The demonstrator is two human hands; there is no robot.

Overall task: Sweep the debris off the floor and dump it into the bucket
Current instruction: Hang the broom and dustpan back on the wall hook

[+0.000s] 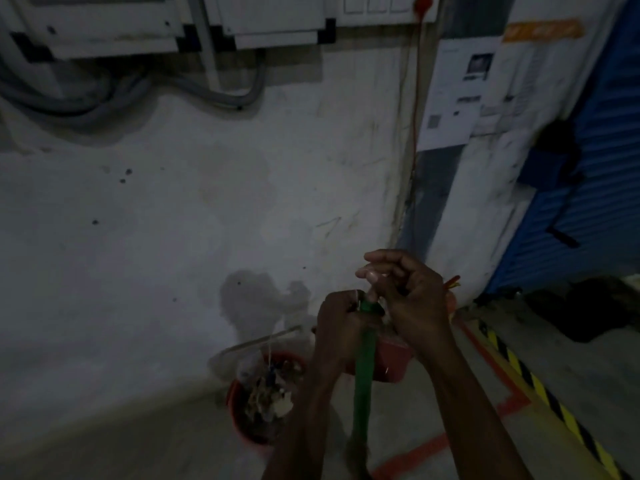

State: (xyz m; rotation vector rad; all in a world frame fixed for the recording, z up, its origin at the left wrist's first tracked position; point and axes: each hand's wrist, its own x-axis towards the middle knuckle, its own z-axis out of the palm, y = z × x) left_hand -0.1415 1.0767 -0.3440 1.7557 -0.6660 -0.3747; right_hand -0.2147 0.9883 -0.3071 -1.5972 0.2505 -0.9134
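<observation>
A rough white plastered wall [207, 202], stained and scuffed, fills most of the dim view. To the right hangs a blue ribbed metal shutter [595, 188]. Below lies the grey concrete floor [121, 438], marked by a diagonal yellow-and-black hazard stripe [540, 386] and a painted red line [415, 452]. Grey flexible conduits [194, 91] loop along the top of the wall, and printed paper sheets [453, 95] are stuck on the pillar beside the shutter.

A round red plastic bucket [232, 410] stands on the floor at the foot of the wall, just left of the person's forearms. It holds debris [270, 396], a loose heap of pale, ragged scraps. Behind the arms sits a red boxy plastic thing [394, 362], partly hidden.

The green handle [363, 375] is long, straight and smooth. Its long axis runs nearly upright, with the top tilted slightly right and the lower end lost in shadow near the bottom edge. The left hand [341, 323] grips it near the top, fingers wrapped round it. The right hand [412, 299] sits at the top end with fingers curled; whether they pinch anything cannot be told
</observation>
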